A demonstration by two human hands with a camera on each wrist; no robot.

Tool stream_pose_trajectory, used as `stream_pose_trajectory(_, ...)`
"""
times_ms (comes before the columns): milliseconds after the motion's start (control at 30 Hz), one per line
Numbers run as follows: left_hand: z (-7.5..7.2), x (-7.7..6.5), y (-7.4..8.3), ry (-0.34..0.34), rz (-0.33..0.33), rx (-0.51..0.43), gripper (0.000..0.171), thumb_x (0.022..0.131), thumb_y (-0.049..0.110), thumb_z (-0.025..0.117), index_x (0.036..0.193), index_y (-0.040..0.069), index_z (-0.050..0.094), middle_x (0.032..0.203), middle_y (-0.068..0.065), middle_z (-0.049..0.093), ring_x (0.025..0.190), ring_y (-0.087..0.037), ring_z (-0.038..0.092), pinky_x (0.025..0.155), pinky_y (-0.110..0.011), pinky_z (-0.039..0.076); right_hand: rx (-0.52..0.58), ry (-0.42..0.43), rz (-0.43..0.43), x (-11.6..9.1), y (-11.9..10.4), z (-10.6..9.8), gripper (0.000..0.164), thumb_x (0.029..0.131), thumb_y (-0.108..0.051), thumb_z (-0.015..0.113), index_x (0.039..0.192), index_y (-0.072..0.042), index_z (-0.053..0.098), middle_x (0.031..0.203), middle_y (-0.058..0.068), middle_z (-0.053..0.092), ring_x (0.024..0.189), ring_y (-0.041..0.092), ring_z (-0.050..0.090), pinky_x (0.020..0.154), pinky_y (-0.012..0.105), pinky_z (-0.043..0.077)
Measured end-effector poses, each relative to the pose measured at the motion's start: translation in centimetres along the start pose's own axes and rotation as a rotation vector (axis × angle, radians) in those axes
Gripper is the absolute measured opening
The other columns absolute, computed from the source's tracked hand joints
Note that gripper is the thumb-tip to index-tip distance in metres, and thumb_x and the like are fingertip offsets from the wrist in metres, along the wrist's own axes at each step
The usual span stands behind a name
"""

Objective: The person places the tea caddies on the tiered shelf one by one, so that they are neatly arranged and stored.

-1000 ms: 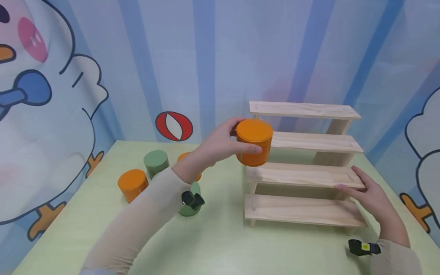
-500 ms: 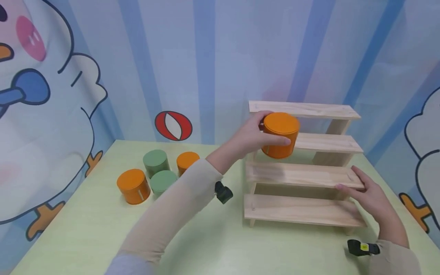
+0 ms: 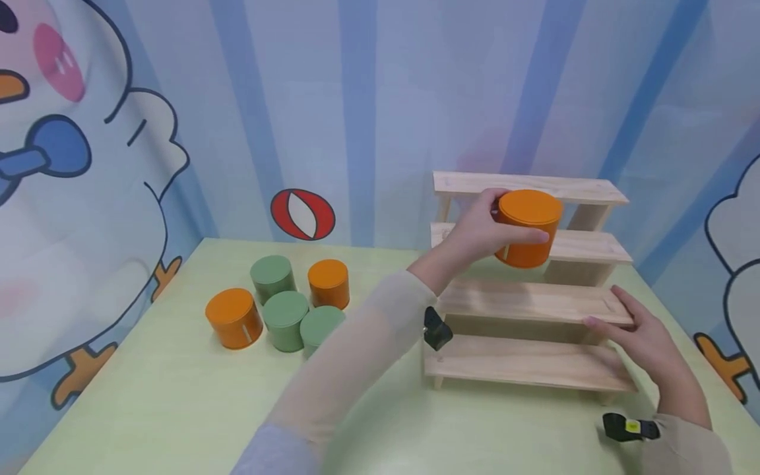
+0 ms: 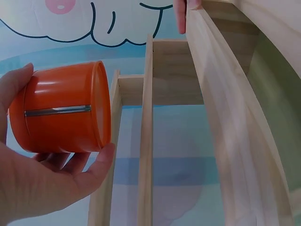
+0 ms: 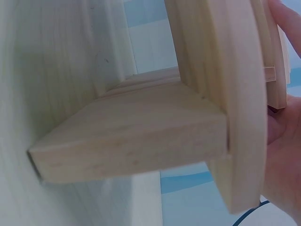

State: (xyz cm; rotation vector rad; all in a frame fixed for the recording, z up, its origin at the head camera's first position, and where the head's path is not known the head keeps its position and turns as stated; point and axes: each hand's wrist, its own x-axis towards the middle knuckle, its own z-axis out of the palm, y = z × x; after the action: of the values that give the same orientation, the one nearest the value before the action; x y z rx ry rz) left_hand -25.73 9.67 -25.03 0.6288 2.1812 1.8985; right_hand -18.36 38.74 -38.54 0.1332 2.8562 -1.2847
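Observation:
My left hand [image 3: 469, 237] grips an orange round tin [image 3: 530, 208] in the air, thumb across its near side. It hovers in front of the upper boards of a stepped wooden rack [image 3: 522, 300], apart from them as far as I can tell. In the left wrist view, the tin [image 4: 59, 94] lies sideways in the frame, with a pale seam along its wall. My right hand [image 3: 650, 336] holds the right end of the rack's second board from the bottom, thumb on the front edge. The right wrist view shows that hand [image 5: 287, 150] partly behind the rack's wood.
On the left of the pale green table [image 3: 148, 409] stand two more orange tins [image 3: 234, 323] and several green tins [image 3: 285, 320]. My left forearm partly covers the nearest green one. A cartoon-printed backdrop [image 3: 392, 99] hangs behind the table.
My left hand has carried the orange tin rightward, from the rack's left end to about its middle. The tins under my forearm have come into sight. My right hand stays put.

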Motion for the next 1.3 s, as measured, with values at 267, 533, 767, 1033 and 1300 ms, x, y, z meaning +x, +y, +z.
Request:
stream_pose_trajectory(267, 1.5, 1.2, -1.0, 0.076, 0.000, -0.027, 0.073, 0.074, 0.019, 0.085, 0.132, 0.015, 0.041, 0.117, 0.001, 0.054, 0.099, -0.010, 0.055, 0.082, -0.028, 0.052, 0.022, -0.030, -0.008, 0.4, -0.1, 0.6, 0.095, 0.094, -0.045, 0.058, 0.153, -0.013, -0.010, 0.149, 0.041, 0.012, 0.132, 0.061, 0.019, 0.098, 0.072, 0.026)
stream_pose_trajectory(533, 3.5, 2.1, -1.7, 0.113, 0.007, -0.015, 0.069, 0.074, 0.020, 0.085, 0.130, 0.018, 0.045, 0.113, 0.005, 0.055, 0.094, -0.008, 0.055, 0.081, -0.026, 0.052, 0.006, -0.040, 0.006, 0.4, -0.2, 0.4, 0.096, 0.094, -0.047, 0.057, 0.153, -0.014, -0.011, 0.150, 0.041, 0.009, 0.132, 0.061, 0.019, 0.098, 0.073, 0.026)
stream_pose_trajectory(767, 5.2, 2.9, -1.7, 0.165, -0.030, 0.052, 0.070, 0.075, 0.022, 0.084, 0.132, 0.021, 0.045, 0.116, 0.007, 0.056, 0.096, -0.007, 0.056, 0.083, -0.026, 0.052, 0.014, -0.048, 0.016, 0.2, -0.2, 0.3, 0.096, 0.095, -0.047, 0.056, 0.153, -0.013, -0.012, 0.150, 0.040, 0.008, 0.131, 0.061, 0.020, 0.098, 0.072, 0.027)
stream_pose_trajectory(1033, 6.3, 3.6, -2.0, 0.190, -0.042, 0.052, 0.071, 0.074, 0.023, 0.085, 0.133, 0.022, 0.045, 0.116, 0.008, 0.057, 0.096, -0.006, 0.057, 0.081, -0.026, 0.053, 0.021, -0.052, 0.019, 0.1, 0.0, 0.0, 0.095, 0.095, -0.046, 0.056, 0.152, -0.013, -0.013, 0.151, 0.040, 0.006, 0.132, 0.061, 0.019, 0.098, 0.071, 0.027)
stream_pose_trajectory(1300, 7.0, 3.8, -1.8, 0.204, -0.065, 0.099, 0.073, 0.074, 0.027, 0.085, 0.134, 0.024, 0.044, 0.118, 0.009, 0.057, 0.098, -0.007, 0.057, 0.083, -0.025, 0.051, 0.015, -0.049, 0.016, -0.2, 0.2, -0.3, 0.095, 0.096, -0.045, 0.055, 0.152, -0.014, -0.014, 0.152, 0.039, 0.003, 0.132, 0.061, 0.017, 0.098, 0.071, 0.027)
